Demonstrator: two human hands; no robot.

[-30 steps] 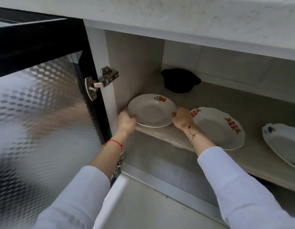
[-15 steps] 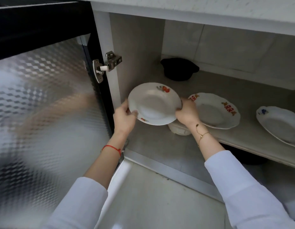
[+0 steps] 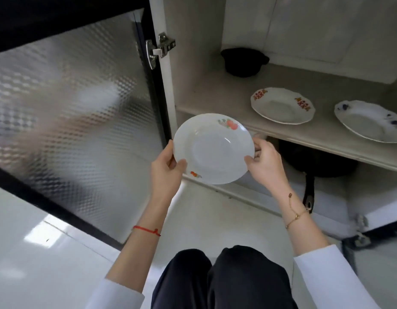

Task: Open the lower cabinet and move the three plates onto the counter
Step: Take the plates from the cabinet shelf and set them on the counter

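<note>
First plate [image 3: 213, 148], white with an orange-fruit print, is out of the cabinet and in the air in front of the shelf edge [image 3: 315, 141], held between both hands. Left hand [image 3: 166, 172] grips its left rim, thumb on top, fingers curled under. Right hand [image 3: 263, 166] pinches the right rim the same way. Plate is roughly level, tilted slightly toward the camera, touching nothing but the hands.

Key relation: the counter isn't in frame. Judging from the cabinet layout it sits above the opening, so the move looks like straight up and forward, over the top edge. Open door [image 3: 77, 112] stands just left of the left hand, so the clear path is up, not sideways.

Two plates still on the shelf: the red-patterned scalloped plate [image 3: 282, 105] in the middle and the blue-patterned plate [image 3: 369, 121] further right, partly cut by the frame. Both lie right of the held plate, closer to the right hand. Black pot [image 3: 243, 62] sits behind them at the back, dark pan [image 3: 313, 161] on the level below; neither is in the way.

Risk: clipping the rim on the counter overhang while lifting.
</note>
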